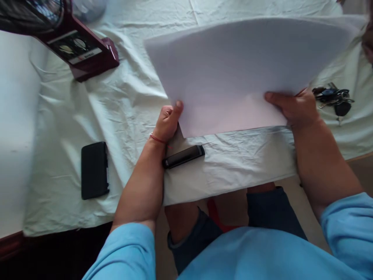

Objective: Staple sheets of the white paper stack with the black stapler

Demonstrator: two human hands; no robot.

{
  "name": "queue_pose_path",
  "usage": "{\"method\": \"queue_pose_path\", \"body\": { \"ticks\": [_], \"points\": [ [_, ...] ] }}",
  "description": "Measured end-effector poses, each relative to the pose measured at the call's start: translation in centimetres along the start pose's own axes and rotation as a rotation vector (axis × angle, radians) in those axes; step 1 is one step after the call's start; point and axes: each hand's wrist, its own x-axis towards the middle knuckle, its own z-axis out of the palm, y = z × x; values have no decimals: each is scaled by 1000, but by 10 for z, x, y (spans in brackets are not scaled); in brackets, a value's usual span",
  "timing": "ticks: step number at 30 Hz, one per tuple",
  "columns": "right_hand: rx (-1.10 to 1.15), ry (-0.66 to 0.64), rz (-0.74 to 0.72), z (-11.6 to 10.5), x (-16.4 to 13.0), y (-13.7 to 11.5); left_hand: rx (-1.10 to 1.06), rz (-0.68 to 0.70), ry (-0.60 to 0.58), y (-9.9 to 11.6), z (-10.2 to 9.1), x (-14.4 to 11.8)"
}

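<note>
White paper [233, 77] spans the upper middle of the head view, held above a pale green cloth [134, 97] and bowed upward along its far edge; whether it is one sheet or several I cannot tell. Its visible face is plain. At the upper left, a maroon stand [112, 56] carries a dark label [74, 47] with two pale rounded shapes and a light strip along its lower edge; the lettering on that strip is too blurred to read. A tiny pale mark sits near the left end of a black stapler-like object [184, 156], also illegible.

The left hand [168, 122] grips the paper at its near left corner, thumb on top and fingers curled beneath; a red thread [157, 139] circles that wrist. The right hand [301, 109] pinches the near right part, thumb stretched flat across the surface, other fingers hidden underneath. The stapler-like object lies beside the left forearm, a flat black case [94, 170] farther left, and a bunch of keys [335, 97] just right of the right hand.
</note>
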Motion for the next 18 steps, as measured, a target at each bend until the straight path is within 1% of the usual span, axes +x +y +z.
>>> {"method": "queue_pose_path", "body": {
  "ticks": [2,4,8,13,18],
  "points": [
    [3,-8,54,-1,2,-4,16,-27,-20,4,2,-1],
    [-17,-26,109,-2,3,-7,-15,-26,-27,7,5,-2],
    [-64,-55,191,-4,4,-8,-96,18,-21,8,12,1],
    [-88,-80,220,-9,7,-8,-88,106,-8,3,11,9],
    [-104,-94,262,-9,7,-12,-109,84,-6,-1,10,10]
  ]
}}
